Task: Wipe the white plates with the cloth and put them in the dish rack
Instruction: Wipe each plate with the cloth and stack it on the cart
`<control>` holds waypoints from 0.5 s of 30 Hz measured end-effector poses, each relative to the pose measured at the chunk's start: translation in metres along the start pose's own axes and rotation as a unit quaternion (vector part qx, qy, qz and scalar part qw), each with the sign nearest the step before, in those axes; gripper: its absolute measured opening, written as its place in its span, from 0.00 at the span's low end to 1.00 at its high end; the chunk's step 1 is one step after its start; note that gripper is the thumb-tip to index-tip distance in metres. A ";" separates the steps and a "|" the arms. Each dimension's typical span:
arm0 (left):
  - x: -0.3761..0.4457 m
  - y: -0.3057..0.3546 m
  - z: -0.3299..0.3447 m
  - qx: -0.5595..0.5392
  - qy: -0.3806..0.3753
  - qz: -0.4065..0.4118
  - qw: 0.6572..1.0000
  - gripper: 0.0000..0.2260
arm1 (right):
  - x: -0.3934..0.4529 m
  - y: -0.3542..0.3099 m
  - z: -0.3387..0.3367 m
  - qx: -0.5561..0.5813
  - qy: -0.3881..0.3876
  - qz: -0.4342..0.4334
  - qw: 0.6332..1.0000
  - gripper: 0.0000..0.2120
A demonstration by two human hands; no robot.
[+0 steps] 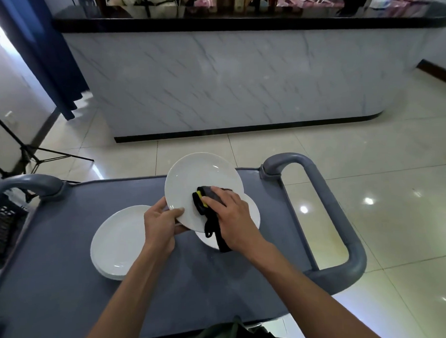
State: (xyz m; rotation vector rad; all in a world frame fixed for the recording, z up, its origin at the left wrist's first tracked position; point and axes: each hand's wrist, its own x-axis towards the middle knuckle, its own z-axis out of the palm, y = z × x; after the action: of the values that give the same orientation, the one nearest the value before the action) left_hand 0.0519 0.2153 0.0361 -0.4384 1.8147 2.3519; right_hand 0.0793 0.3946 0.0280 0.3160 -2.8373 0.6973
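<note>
My left hand [160, 220] grips the near-left rim of a white plate [195, 180], holding it tilted above the grey cart top [67, 265]. My right hand [231, 217] presses a dark cloth with a yellow patch [204, 199] against the plate's face; the cloth's loose end hangs down below the hand. Under my right hand lies another white plate [254, 213], mostly hidden. To the left, a small stack of white plates [117, 240] rests on the cart. A black dish rack [1, 229] shows at the far left edge.
The cart has grey loop handles at the right [347, 227] and the left [26, 185]. Beyond it stands a marble-fronted counter [225, 74] with a black top. A tripod [24, 152] stands on the tiled floor at the left.
</note>
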 end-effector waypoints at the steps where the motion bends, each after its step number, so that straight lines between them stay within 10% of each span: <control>1: 0.000 -0.001 0.001 0.002 0.003 0.003 1.000 0.18 | 0.001 0.008 -0.004 -0.004 0.007 0.006 1.000 0.28; 15: -0.005 0.007 0.012 0.064 -0.032 0.008 0.997 0.20 | 0.053 0.035 -0.033 -0.030 0.050 0.017 0.998 0.28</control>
State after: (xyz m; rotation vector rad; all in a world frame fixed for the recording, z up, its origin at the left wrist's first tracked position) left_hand 0.0528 0.2256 0.0465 -0.3302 1.9330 2.2156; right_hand 0.0250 0.4320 0.0545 0.2167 -2.7674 0.6145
